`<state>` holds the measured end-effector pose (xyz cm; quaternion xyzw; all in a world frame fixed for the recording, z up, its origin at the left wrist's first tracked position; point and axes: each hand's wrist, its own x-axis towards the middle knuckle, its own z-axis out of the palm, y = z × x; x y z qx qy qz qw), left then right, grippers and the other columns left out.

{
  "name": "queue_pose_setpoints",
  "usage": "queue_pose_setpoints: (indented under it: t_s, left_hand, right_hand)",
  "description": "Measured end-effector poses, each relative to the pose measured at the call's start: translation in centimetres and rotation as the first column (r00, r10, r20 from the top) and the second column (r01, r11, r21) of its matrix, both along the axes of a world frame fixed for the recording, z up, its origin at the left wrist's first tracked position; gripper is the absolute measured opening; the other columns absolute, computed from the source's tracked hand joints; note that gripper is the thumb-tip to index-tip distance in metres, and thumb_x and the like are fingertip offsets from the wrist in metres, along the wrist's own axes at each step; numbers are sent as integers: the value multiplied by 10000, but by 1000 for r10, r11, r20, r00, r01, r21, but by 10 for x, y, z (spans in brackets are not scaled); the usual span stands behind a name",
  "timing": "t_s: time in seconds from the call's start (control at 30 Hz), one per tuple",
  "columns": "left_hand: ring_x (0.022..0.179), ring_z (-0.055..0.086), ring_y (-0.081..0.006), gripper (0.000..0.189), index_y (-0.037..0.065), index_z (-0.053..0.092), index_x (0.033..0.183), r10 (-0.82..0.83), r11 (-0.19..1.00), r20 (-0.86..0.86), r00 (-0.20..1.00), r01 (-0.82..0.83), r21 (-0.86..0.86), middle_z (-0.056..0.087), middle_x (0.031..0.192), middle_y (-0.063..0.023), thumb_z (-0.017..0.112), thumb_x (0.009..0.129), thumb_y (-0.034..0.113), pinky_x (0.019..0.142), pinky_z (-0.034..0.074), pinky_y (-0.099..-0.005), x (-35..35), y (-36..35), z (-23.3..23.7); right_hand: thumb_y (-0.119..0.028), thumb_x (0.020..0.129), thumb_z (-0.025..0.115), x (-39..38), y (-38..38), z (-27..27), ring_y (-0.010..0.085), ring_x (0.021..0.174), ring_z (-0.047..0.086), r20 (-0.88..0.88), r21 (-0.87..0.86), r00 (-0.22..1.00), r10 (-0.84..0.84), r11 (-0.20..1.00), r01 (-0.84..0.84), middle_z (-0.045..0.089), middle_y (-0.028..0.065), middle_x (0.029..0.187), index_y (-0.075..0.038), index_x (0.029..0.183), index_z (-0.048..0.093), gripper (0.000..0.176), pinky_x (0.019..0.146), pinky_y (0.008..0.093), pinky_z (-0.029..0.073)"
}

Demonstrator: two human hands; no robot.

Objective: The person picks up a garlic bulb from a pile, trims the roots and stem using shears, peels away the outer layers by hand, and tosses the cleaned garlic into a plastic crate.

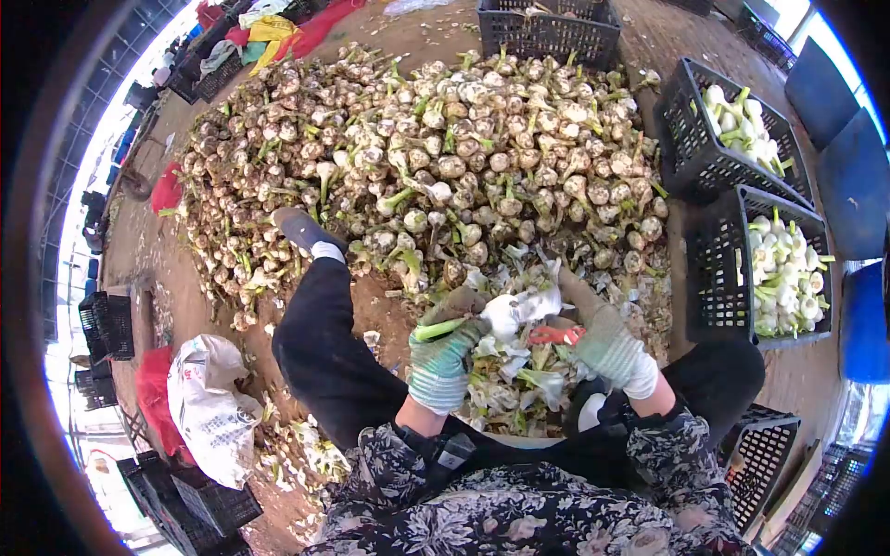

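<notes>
A garlic bulb (pixel 512 310) is held just beyond the fingertips of two gloved hands.
Its stalk (pixel 438 328) is clasped in the closed left hand (pixel 443 354); a red-handled cutter (pixel 554 334) is gripped by the curled right hand (pixel 607 343).

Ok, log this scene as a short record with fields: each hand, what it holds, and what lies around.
Left hand: gloved left hand grips the green stalk of a garlic bulb
Right hand: gloved right hand closed on a red-handled tool, held against the bulb
Ahead: large garlic pile on the ground, dirty skins, stems on
Right side: black crates holding white, cleaned bulbs
Between the legs: husks and leaves in a heap
Left side: white sack on the ground
</notes>
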<state>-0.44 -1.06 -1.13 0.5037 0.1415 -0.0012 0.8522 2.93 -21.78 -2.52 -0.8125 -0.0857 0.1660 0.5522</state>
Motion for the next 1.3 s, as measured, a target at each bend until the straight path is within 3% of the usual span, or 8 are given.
queue_pose_setpoints:
  t_s: [0.5,0.67,0.83,1.0,1.07,1.1,1.17,1.3]
  left_hand:
    - [898,564,-134,310,12,575,1035,-82,993,9,997,81,87,607,986,-68,612,732,-44,796,459,-262,0,8,-11]
    - [1027,530,-216,415,50,483,1160,9,917,-47,999,-27,-397,563,1064,-68,612,766,25,872,451,-334,10,16,-7]
    - [970,550,-188,483,10,471,1201,-81,991,-132,988,65,-121,567,1071,-99,654,756,51,839,454,-295,13,4,-19]
    - [843,578,-111,355,41,567,1106,-238,960,-87,967,248,133,622,962,-55,643,760,52,755,467,-235,-4,-16,-31]
    - [852,584,-140,291,43,595,1055,-309,871,-100,946,324,369,618,982,-80,612,765,36,759,464,-246,-7,-17,-38]
    - [868,581,-156,288,39,590,1063,-361,852,-131,923,384,355,605,1024,-91,609,776,58,775,464,-257,-7,-16,-42]
    - [856,584,-176,286,49,591,1060,-438,733,-231,869,494,467,602,1007,-112,612,780,102,760,460,-268,-5,-17,-49]
    - [815,575,-299,261,115,617,1022,-270,392,-315,910,403,827,588,901,-171,599,779,209,761,461,-319,-4,-16,-71]
  right_hand:
    - [13,676,672,0,45,45,172,823,576,213,267,908,-361,915,301,605,95,895,-34,945,562,295,734,283,446]
    - [-133,750,637,13,17,4,248,855,604,-290,-691,933,213,628,-358,612,142,936,-43,1045,536,324,739,309,469]
    - [-226,797,592,6,34,31,314,1115,470,227,257,973,-36,966,-25,502,183,1188,-60,1181,490,431,938,342,367]
    - [-67,702,683,-2,16,39,107,813,576,-64,39,993,-102,994,104,596,59,973,-92,1092,548,414,670,220,483]
    - [-58,712,655,3,-26,59,163,785,588,-330,596,895,-299,670,443,550,93,1024,18,1087,503,412,663,242,502]
    - [-172,758,621,-6,-100,23,201,905,566,-561,828,827,-23,-22,561,463,143,1187,68,1165,424,512,808,304,478]
    - [-272,780,601,4,-124,61,225,1036,499,-314,939,918,-243,-223,262,364,175,1295,45,1250,350,620,933,352,402]
    - [-414,842,499,32,-50,40,259,1223,334,-338,905,920,-198,199,375,298,150,1360,7,1310,279,667,1037,380,252]
